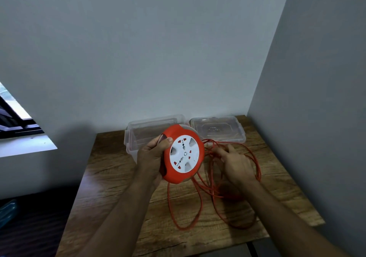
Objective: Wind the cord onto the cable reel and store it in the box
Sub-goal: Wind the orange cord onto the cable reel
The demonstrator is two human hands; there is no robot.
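hands (151, 157), reel (183, 154) face tilted up

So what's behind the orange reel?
Behind the reel, held up in the left hand, stands a clear box with no lid on. Its left part looks empty; the reel hides its right part. The lid lies beside it on the table.

The brown wood-grain desk (111, 179) stood in a grey corner. On it lay loose loops of orange cord (233, 213), a clear plastic box (138, 136) and, beside it, a clear plastic lid (217, 129).
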